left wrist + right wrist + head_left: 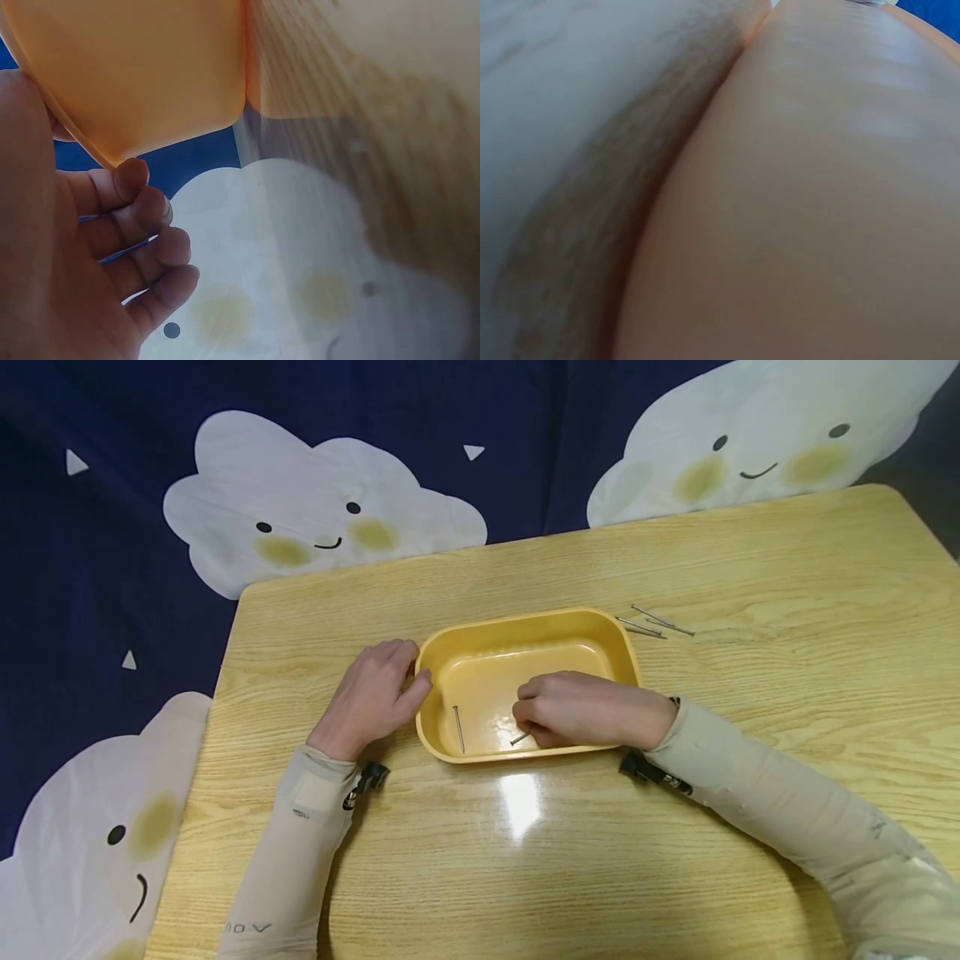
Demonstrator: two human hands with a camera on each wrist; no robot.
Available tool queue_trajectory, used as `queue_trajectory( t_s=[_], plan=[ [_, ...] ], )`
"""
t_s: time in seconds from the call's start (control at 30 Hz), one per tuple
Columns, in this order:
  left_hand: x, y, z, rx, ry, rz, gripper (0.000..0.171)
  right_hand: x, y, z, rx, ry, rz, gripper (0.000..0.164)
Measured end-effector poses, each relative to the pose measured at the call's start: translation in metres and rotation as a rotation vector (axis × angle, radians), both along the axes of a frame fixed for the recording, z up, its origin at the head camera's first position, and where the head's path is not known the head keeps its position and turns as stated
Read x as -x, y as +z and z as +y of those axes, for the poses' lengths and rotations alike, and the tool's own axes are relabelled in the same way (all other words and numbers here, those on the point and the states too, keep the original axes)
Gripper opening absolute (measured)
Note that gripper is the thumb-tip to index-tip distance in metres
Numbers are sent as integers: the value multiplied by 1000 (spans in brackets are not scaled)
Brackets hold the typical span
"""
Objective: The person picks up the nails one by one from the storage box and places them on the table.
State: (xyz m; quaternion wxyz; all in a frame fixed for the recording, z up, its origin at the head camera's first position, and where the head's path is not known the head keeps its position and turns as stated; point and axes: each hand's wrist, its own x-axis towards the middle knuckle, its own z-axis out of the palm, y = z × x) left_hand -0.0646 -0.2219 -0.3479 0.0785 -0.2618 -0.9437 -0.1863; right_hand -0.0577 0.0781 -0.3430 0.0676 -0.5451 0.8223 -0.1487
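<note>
A yellow plastic tray point(517, 752) with rounded corners sits on the wooden table. My left hand point(378, 689) holds its left end, the thumb over the rim and the fingers outside. In the left wrist view, those fingers point(157, 214) curl loosely beside the tray wall point(172, 67). My right hand point(566, 706) is down inside the tray with curled fingers, pinching a nail point(519, 738) whose head end sticks out below them. Another nail point(459, 729) lies on the tray floor at the left. The right wrist view is filled by the tray's wall point(802, 187); the hand is hidden there.
Several loose nails point(660, 622) lie on the table point(480, 877) just past the tray's right back corner. A dark blue cloth point(540, 443) with white clouds hangs behind the table and along its left side.
</note>
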Motion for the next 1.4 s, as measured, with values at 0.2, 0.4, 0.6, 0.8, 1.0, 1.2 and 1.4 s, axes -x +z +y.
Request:
queue_trajectory(
  t_s=[0.2,0.4,0.6,0.8,1.0,1.2,1.4],
  plan=[
    [-1,0,-1,0,1,2,22,0,1,0,10,7,12,19],
    [-1,0,0,-3,1,-1,22,0,1,1,24,0,28,18],
    [-1,0,0,-4,5,-11,22,0,1,1,52,-8,67,14],
    [-1,0,0,-4,8,-22,21,0,0,1,72,-9,66,10],
    [-2,0,-1,-6,8,-20,21,0,1,1,70,-15,62,9],
    [-2,0,0,-4,14,-27,21,0,1,2,72,-19,71,8],
    [-2,0,0,-6,16,-31,21,0,3,2,64,-25,78,7]
  ],
)
